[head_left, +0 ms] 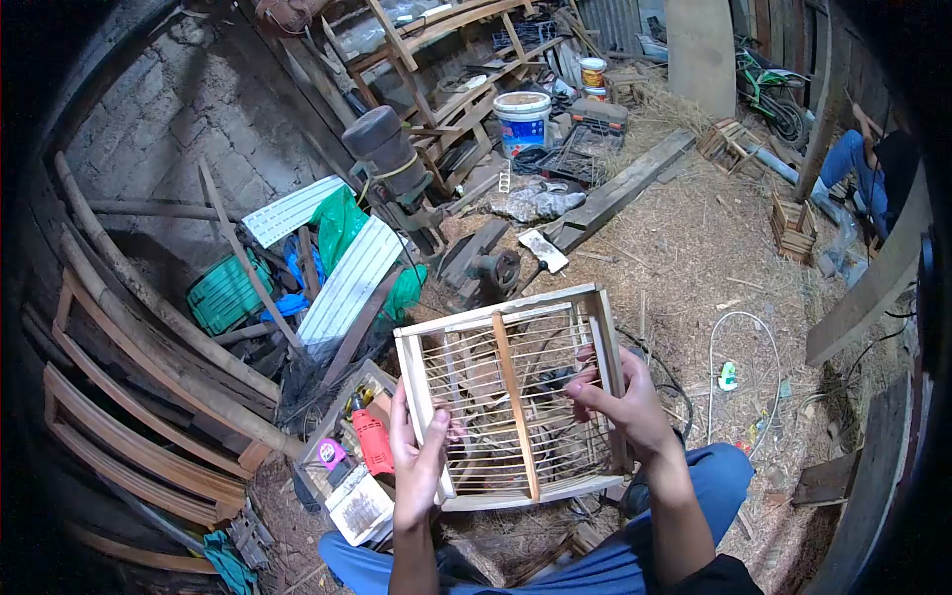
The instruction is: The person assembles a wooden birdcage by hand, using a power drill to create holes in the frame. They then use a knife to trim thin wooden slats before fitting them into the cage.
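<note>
A rectangular wooden frame (pixel 515 439), strung with thin sticks like a cage panel and crossed by a darker middle bar, is held tilted above my lap. My left hand (pixel 420 451) grips its left side, thumb in front and fingers behind. At the right side, my right hand (pixel 625 402) has its palm against the outer rail, with thumb and fingertips pinched among the stick ends inside. Whether a loose stick is between those fingertips I cannot make out. Beside my left hand lie a red power drill (pixel 373 441) and a pink tape measure (pixel 331 454).
A drill press (pixel 392 164) stands ahead, near a white-and-blue bucket (pixel 523 126) and a long plank (pixel 635 183). Curved wooden frames (pixel 139 446) lean at the left. Another person (pixel 853 169) sits at the far right, near a small wooden crate (pixel 793 230). Shavings cover the floor.
</note>
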A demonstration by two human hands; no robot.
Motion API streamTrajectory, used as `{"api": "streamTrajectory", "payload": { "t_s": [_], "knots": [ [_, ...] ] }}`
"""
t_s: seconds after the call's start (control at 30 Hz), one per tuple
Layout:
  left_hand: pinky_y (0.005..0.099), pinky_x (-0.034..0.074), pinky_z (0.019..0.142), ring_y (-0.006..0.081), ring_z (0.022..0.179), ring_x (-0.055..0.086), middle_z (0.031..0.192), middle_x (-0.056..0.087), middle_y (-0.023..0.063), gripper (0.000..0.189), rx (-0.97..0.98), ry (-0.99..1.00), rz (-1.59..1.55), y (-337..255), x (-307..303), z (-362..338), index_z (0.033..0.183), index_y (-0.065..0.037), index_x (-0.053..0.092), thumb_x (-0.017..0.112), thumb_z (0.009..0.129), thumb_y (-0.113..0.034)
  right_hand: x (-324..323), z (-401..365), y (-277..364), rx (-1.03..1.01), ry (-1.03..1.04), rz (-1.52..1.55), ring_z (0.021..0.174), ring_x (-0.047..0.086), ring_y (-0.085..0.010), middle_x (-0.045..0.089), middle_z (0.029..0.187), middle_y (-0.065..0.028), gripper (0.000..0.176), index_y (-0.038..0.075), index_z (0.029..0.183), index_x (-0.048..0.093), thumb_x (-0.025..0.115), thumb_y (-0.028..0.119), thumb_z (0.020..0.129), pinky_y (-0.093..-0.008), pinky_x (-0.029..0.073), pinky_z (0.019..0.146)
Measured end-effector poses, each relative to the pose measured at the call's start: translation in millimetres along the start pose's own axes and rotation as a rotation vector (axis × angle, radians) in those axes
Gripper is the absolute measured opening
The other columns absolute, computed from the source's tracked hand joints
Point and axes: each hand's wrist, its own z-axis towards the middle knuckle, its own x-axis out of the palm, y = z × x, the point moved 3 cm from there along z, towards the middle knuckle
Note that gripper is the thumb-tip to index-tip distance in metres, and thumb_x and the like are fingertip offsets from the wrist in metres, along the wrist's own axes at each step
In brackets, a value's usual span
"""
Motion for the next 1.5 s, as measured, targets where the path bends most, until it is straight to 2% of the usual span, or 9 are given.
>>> {"api": "streamTrajectory", "payload": {
  "t_s": [0.83,0.93,1.13,1.23,1.27,1.3,1.37,1.4,1.5],
  "knots": [
    [0.0291,0.051,0.097,0.0125,0.111,0.059,0.126,0.06,0.0084,0.075,0.053,-0.058,0.076,1,-8,-15,0.169,0.002,0.017,0.06,0.108,-0.005,5,-1,0,-0.085,0.026,-0.062,0.095,0.075,-0.0136,0.074,0.1,-0.0087,0.052,-0.002,0.128,0.058,0.089,0.016,0.09,-0.0278,0.061,0.084],
    [0.0334,0.048,0.106,0.0174,0.123,0.057,0.14,0.056,0.0125,0.075,0.06,0.005,0.164,1,-6,-17,0.169,0.002,0.017,0.06,0.109,-0.008,10,-8,9,-0.082,0.083,0.015,0.097,0.074,-0.0143,0.074,0.104,-0.0087,0.046,-0.003,0.129,0.059,0.084,0.013,0.095,-0.0294,0.061,0.088],
    [0.0477,0.026,0.127,0.0358,0.152,0.038,0.164,0.037,0.0219,0.075,0.518,-0.089,0.779,-22,6,-22,0.161,-0.001,0.034,0.073,0.099,-0.018,13,-9,7,-0.138,0.015,0.013,0.1,0.072,-0.0125,0.069,0.11,-0.0052,0.034,-0.001,0.131,0.06,0.074,0.01,0.102,-0.0287,0.06,0.09],
    [0.0464,0.036,0.112,0.0305,0.124,0.051,0.126,0.061,0.0158,0.026,0.599,-0.069,1.01,-35,30,-38,0.11,-0.003,0.067,0.078,0.091,-0.014,20,-8,5,-0.2,0.023,0.069,0.099,0.07,-0.0108,0.067,0.109,-0.004,0.03,-0.001,0.129,0.061,0.072,0.011,0.103,-0.0276,0.059,0.088],
    [0.0454,0.044,0.091,0.0246,0.092,0.058,0.09,0.064,0.0068,0.025,0.645,-0.071,1.003,-39,42,-33,0.094,-0.005,0.068,0.087,0.087,-0.021,23,-9,5,-0.204,-0.012,0.041,0.099,0.069,-0.0108,0.067,0.108,-0.0038,0.03,-0.001,0.128,0.061,0.072,0.012,0.103,-0.0276,0.058,0.088],
    [0.0454,0.044,0.091,0.0246,0.092,0.058,0.09,0.064,0.0068,0.025,0.647,-0.072,1.003,-37,48,-31,0.094,-0.005,0.068,0.087,0.087,-0.021,25,-10,5,-0.207,-0.048,0.012,0.098,0.068,-0.0108,0.067,0.107,-0.0036,0.029,-0.001,0.127,0.062,0.072,0.013,0.103,-0.0277,0.057,0.087],
    [0.0407,0.046,0.076,0.022,0.071,0.057,0.073,0.059,0.0036,0.026,0.254,-0.001,0.793,-20,54,-23,0.089,-0.007,0.066,0.086,0.09,-0.022,26,-10,2,-0.216,-0.055,-0.013,0.098,0.068,-0.011,0.067,0.106,-0.0034,0.029,-0.001,0.126,0.062,0.073,0.014,0.103,-0.0283,0.057,0.087],
    [0.039,0.043,0.062,0.0228,0.058,0.053,0.066,0.055,0.0056,0.031,0.366,0.033,0.845,-14,57,-18,0.083,-0.005,0.061,0.084,0.094,-0.024,27,-10,1,-0.222,-0.064,-0.036,0.097,0.068,-0.0113,0.066,0.105,-0.0032,0.03,0.0,0.126,0.062,0.074,0.015,0.103,-0.0289,0.057,0.086],
    [0.042,0.041,0.057,0.0267,0.056,0.052,0.064,0.054,0.0086,0.038,0.194,0.032,0.839,-4,57,-14,0.079,-0.005,0.055,0.081,0.096,-0.026,32,-13,1,-0.242,-0.056,-0.008,0.096,0.065,-0.0102,0.065,0.103,-0.0024,0.031,0.0,0.126,0.061,0.074,0.016,0.103,-0.0286,0.057,0.086]
  ]
}}
